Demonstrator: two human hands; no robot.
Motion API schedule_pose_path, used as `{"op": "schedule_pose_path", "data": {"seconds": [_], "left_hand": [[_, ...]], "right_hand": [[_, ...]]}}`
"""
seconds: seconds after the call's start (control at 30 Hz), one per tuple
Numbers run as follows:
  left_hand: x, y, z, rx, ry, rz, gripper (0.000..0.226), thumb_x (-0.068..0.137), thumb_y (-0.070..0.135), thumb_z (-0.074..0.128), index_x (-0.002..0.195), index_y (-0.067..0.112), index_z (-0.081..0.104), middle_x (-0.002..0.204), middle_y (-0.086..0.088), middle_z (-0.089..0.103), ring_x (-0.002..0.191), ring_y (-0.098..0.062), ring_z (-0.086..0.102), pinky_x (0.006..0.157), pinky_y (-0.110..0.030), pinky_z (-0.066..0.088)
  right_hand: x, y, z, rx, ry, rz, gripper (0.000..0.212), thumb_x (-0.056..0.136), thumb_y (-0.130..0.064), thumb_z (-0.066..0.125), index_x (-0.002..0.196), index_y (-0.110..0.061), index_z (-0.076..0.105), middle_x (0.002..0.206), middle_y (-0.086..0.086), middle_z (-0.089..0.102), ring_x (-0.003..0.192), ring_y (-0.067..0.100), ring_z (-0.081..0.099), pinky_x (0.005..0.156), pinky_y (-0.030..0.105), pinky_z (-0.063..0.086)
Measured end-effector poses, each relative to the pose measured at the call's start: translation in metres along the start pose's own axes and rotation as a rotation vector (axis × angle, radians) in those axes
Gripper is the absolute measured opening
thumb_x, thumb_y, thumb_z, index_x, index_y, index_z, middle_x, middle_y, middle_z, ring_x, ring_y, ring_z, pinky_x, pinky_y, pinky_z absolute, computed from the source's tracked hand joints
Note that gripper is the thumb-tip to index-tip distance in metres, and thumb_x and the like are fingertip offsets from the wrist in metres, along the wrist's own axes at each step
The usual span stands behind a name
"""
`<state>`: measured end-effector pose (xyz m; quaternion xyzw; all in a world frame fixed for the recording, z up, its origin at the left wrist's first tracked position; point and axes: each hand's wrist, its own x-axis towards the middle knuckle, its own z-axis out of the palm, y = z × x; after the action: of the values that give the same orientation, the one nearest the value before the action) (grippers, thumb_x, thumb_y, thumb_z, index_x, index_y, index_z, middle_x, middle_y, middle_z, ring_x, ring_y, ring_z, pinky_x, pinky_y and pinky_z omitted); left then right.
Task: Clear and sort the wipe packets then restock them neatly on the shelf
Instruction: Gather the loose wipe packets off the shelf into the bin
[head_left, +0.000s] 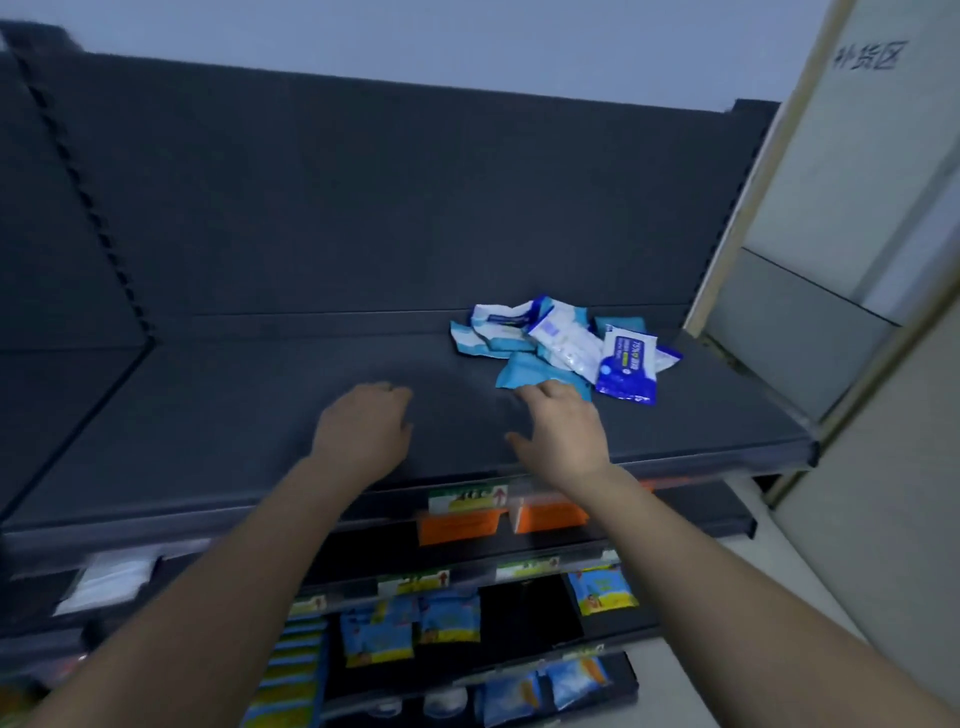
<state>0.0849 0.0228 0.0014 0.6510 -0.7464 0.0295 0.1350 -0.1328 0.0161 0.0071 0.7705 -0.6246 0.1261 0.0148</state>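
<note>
Wipe packets (563, 345) heaped loose on dark shelf (260, 415); soft, light, slippery film, probably best pinched at sealed edges; left hand (363, 431) and right hand (563, 431) both empty, fingers relaxed.

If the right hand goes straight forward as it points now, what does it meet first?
The nearest light blue packet; the right hand seems almost touching it, though depth is unclear.

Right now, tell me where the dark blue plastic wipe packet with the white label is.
Head view: the dark blue packet lies at the right edge of the packet pile on the dark grey shelf, just right of the right hand.
</note>
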Motion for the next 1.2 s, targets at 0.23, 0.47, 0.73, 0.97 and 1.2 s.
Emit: {"op": "schedule_pose_path", "data": {"seconds": [0.23,0.47,0.73,0.97,1.2], "left_hand": [[0.107,0.05,0.033,0.027,-0.024,0.081,0.043,0.09,0.033,0.055,0.13,0.017,0.051,0.134,-0.003,0.049,0.124,-0.022,0.044,0.098,-0.04,0.045],[0.195,0.064,0.066,0.111,-0.012,0.118,0.083,0.082,0.043,0.065,0.15,0.02,0.022,0.158,-0.014,0.01,0.144,-0.029,0.013,0.112,-0.043,0.021],[0.239,0.065,0.083,0.161,-0.085,0.108,0.087,0.075,0.051,0.069,0.146,0.022,0.026,0.135,-0.004,0.043,0.122,-0.026,0.039,0.096,-0.041,0.037],[0.239,0.069,0.076,-0.005,-0.055,0.065,0.035,0.091,0.03,0.056,0.123,0.015,0.055,0.114,-0.006,0.06,0.101,-0.024,0.049,0.078,-0.039,0.05],[0.21,0.079,0.063,-0.223,0.271,-0.216,0.019,0.096,0.021,0.05,0.109,0.011,0.059,0.094,-0.01,0.064,0.086,-0.029,0.057,0.062,-0.037,0.047]], "right_hand": [[0.061,0.072,0.013,0.001,-0.051,0.137,0.058,0.085,-0.044,0.063,0.134,-0.018,0.047,0.131,0.006,0.051,0.124,0.028,0.043,0.1,0.037,0.037],[0.125,0.106,0.034,0.065,-0.121,0.142,0.079,0.084,-0.052,0.063,0.147,-0.019,0.028,0.153,0.013,0.026,0.141,0.029,0.025,0.113,0.039,0.027],[0.178,0.111,0.046,0.042,-0.11,0.174,0.09,0.079,-0.062,0.059,0.147,-0.013,0.024,0.139,0.014,0.04,0.127,0.031,0.042,0.098,0.038,0.038],[0.194,0.115,0.041,-0.078,-0.197,0.054,0.084,0.089,-0.033,0.06,0.15,-0.001,0.011,0.147,0.021,0.031,0.125,0.033,0.046,0.094,0.037,0.043],[0.183,0.121,0.034,0.415,0.109,0.009,0.048,0.093,-0.032,0.055,0.137,-0.017,0.044,0.122,0.01,0.058,0.108,0.03,0.057,0.084,0.038,0.046]]}}
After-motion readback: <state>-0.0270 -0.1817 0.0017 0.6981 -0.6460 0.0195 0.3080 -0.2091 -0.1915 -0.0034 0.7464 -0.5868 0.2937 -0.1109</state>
